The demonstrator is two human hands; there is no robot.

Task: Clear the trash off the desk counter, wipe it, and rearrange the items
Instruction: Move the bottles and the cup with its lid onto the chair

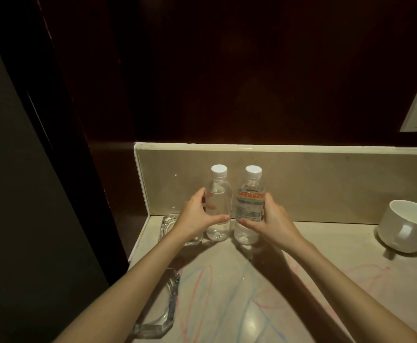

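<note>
- the left hand (197, 216) holds the left bottle (218, 206). its fingers curl round the far side and its thumb lies across the front, low down.
- the right hand (269, 219) holds the right bottle (249, 209), the one with the orange label. its thumb lies across the front and its fingers wrap the right side.
- both bottles stand up straight on the counter (301, 243), just beside each other, near the low back wall (326, 184). both have white caps on.
- i think the hands hold them low so the bottles do not tip, and so they can be set side by side in a neat pair. this looks like the tidy-up part of the job.
- each bottle sits between the thumb and the fingers of its own hand. the caps and necks stick up above the hands.
- a glass ashtray (168, 226) sits in the left corner, partly hidden by the left hand. a second ashtray (160, 305) sits closer, at the counter's left edge, under the left arm.
- a white cup (405, 226) stands far to the right, well apart from the bottles.
- red and blue scribbles (227, 293) show on the counter, so i think wiping is not done yet.
</note>
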